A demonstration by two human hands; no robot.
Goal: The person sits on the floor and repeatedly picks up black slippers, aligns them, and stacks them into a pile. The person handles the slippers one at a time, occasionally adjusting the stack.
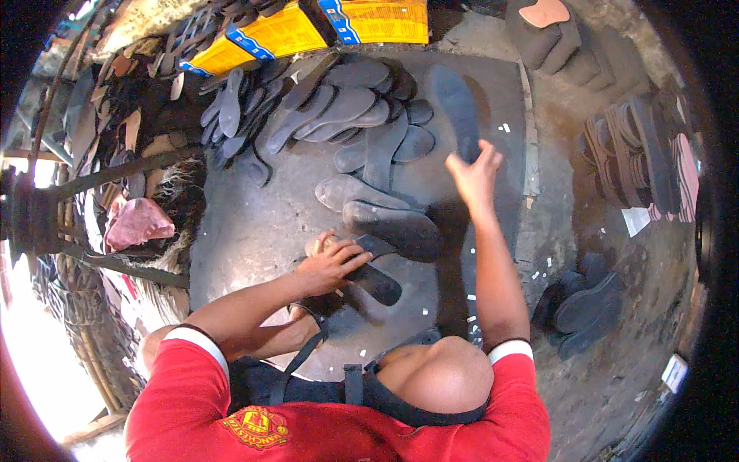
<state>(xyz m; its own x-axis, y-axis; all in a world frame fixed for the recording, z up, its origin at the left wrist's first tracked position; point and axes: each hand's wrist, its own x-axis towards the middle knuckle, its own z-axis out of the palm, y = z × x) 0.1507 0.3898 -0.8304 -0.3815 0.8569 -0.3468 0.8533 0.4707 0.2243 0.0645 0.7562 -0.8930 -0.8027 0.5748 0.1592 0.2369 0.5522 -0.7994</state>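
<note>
My right hand is raised on the right, thumb and fingers closed on the lower end of a long dark shoe sole that points away from me. My left hand is lower and nearer, its fingers curled over another dark sole. Part of that sole is hidden beneath the hand, and a small tan piece shows beside the thumb. Just beyond lie two loose soles, a greyish one and a darker one overlapping it.
Dark soles lie heaped across the far part of the grey work surface. Yellow-and-blue cartons stand behind. To the right are stacked soles, another dark pile and small white scraps. A rack with pink cloth is at left.
</note>
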